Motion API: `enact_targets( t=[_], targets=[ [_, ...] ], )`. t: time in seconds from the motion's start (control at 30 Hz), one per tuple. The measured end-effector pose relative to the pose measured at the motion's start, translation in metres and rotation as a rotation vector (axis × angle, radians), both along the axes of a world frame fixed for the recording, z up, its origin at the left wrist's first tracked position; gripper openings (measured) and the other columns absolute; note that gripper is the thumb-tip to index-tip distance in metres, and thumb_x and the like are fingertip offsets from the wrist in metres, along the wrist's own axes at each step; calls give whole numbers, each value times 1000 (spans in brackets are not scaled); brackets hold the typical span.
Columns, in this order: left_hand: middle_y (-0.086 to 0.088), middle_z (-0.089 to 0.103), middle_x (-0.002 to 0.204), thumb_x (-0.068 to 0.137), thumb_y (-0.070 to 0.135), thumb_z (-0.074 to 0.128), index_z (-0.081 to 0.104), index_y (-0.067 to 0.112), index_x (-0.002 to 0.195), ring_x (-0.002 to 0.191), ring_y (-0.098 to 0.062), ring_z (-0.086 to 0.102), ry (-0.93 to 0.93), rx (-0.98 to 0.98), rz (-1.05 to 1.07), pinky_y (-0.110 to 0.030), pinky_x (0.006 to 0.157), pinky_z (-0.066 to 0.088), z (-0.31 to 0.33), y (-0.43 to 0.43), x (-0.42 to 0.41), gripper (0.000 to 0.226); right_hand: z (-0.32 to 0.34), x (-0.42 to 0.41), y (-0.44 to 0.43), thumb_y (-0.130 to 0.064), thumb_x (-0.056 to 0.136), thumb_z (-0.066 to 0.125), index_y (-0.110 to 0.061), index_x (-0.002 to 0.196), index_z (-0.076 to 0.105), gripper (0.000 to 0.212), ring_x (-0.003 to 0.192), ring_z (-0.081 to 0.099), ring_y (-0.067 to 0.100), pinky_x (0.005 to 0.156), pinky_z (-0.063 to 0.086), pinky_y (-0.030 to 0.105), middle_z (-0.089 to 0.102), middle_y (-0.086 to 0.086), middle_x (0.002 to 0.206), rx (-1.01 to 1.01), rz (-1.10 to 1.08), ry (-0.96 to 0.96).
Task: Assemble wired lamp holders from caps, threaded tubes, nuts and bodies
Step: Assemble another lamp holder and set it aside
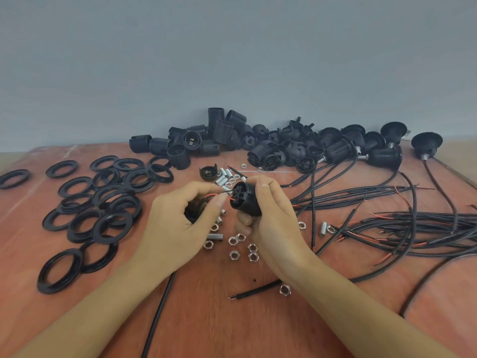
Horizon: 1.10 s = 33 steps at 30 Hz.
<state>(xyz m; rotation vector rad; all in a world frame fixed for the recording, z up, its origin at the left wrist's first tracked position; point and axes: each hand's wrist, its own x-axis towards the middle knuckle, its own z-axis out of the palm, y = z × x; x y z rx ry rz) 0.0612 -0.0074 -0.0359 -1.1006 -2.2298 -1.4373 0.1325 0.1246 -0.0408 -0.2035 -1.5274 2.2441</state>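
Observation:
My right hand (271, 223) grips a black threaded lamp holder body (246, 200) above the table's middle, its terminal end turned left. My left hand (178, 223) pinches thin red and black wire ends (219, 194) that reach the body's terminals; a black cap (193, 208) sits half hidden in that palm. The black cable (157, 313) runs from under the left hand down to the near edge. Silver hex nuts (241, 246) and short threaded tubes (224, 178) lie scattered around and below both hands.
Black rings (103, 210) cover the table's left side. Loose black bodies and caps (258, 143) are piled at the back by the wall, with assembled wired holders (384, 153) at the back right. A bundle of black cables (413, 226) sprawls on the right.

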Motion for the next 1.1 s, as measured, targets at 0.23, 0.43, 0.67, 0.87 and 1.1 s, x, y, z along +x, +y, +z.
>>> enact_targets(
  t=[0.23, 0.43, 0.67, 0.87, 1.1],
  targets=[
    [11, 61, 55, 87, 21, 68, 73, 12, 87, 48, 2, 53, -351, 133, -114, -9, 51, 41, -1, 8, 4, 9, -5, -1, 3, -31, 107, 36, -24, 92, 58, 27, 52, 42, 8, 47, 39, 23, 50, 4, 76, 133, -31, 9],
    [13, 59, 51, 86, 13, 70, 74, 13, 88, 46, 3, 52, -404, 195, -125, -7, 46, 37, -2, 7, 4, 4, -4, 0, 2, -32, 106, 36, -22, 98, 56, 23, 62, 35, 24, 56, 35, 38, 47, 10, 81, 260, -90, -15],
    [5, 65, 57, 85, 21, 70, 73, 21, 82, 47, -7, 53, -279, 119, -83, -18, 49, 44, 2, 6, 10, 4, 0, 4, -1, -28, 106, 34, -15, 97, 52, 24, 55, 39, 13, 48, 39, 23, 45, 7, 74, 228, -91, 5],
    [9, 70, 65, 86, 15, 68, 72, 13, 87, 56, 0, 63, -252, 137, -65, -12, 46, 45, 1, 9, 18, 4, 2, 5, -4, -26, 106, 34, -10, 98, 49, 24, 56, 39, 11, 48, 38, 22, 44, 7, 75, 215, -81, 13],
    [15, 71, 70, 85, 8, 70, 71, 20, 86, 63, 3, 65, -180, 115, -50, -6, 56, 46, 0, 8, 20, 12, -1, 5, -6, -25, 106, 35, -13, 96, 48, 20, 62, 40, 14, 57, 38, 30, 46, -2, 73, 347, -129, 20]
  ],
)
